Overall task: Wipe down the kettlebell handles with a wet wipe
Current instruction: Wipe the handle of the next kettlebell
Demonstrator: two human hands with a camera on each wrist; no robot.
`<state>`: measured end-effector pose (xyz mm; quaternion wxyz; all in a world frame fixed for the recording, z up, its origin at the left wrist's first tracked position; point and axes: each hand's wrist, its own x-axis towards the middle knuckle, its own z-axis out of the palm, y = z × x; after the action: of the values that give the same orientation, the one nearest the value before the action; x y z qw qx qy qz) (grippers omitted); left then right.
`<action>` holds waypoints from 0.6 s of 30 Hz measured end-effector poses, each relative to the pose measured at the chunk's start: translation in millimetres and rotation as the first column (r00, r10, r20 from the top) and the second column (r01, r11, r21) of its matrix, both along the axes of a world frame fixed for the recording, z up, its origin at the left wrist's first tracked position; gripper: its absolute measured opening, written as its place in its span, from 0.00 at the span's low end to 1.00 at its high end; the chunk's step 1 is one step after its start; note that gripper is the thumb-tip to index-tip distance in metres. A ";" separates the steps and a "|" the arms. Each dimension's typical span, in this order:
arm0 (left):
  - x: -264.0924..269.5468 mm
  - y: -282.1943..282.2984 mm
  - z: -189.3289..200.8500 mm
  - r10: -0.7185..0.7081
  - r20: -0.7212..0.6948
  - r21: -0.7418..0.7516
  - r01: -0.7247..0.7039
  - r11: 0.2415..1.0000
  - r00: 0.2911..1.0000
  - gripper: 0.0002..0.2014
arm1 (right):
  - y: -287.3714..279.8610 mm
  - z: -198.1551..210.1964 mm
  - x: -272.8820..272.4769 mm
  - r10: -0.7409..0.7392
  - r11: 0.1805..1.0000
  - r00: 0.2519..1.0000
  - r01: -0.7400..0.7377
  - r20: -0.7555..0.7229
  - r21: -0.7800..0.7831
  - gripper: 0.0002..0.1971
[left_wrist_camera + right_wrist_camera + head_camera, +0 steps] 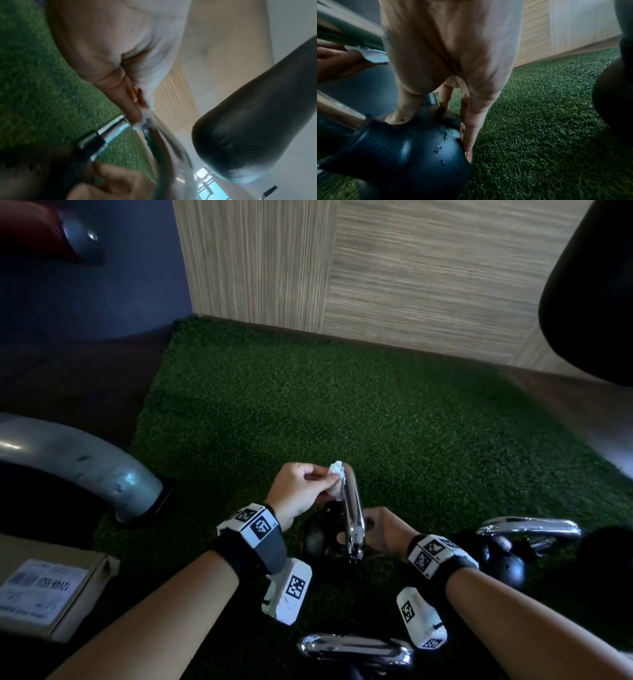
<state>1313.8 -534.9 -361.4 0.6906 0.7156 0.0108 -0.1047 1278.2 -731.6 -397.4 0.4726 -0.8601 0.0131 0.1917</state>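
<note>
The wet wipe (335, 474) lay bunched against the far end of the chrome handle (352, 508) of the middle kettlebell (412, 148), which stood on the green turf mat (376, 405). The left hand (301, 491) pinched the wipe between thumb and curled fingers, wrist bent inward. The right hand (383, 529) reached down with fingers (471, 132) spread and fairly straight, their tips pressed on the black ball; its thumb seemed to rest there too, though blur obscured it. Two more kettlebells, one at right (507, 559) and one nearest (356, 652), sat close by.
</note>
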 end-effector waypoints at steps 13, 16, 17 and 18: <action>-63.1 6.7 -6.3 -0.119 -0.122 -0.190 0.095 0.977 0.985 0.07 | 0.5 6.9 -4.8 0.044 0.999 0.999 -0.044 0.002 -0.025 0.18; -82.0 8.9 -14.1 -0.174 -0.019 -0.151 0.170 0.974 0.985 0.07 | -1.3 8.4 -6.5 0.042 0.998 0.999 -0.041 0.017 -0.049 0.18; -85.9 10.2 -14.8 -0.181 0.064 -0.075 0.185 0.980 0.982 0.07 | -1.0 8.8 -6.8 0.044 0.998 0.999 -0.043 0.022 -0.045 0.19; -88.5 11.9 -15.3 -0.183 0.140 0.008 0.184 0.983 0.973 0.07 | -1.5 7.0 -5.9 0.041 0.999 0.999 -0.040 0.027 -0.036 0.19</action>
<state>1225.3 -523.0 -376.6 0.6787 0.7175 -0.1041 -0.1175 1272.3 -733.1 -390.4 0.4533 -0.8711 -0.0075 0.1888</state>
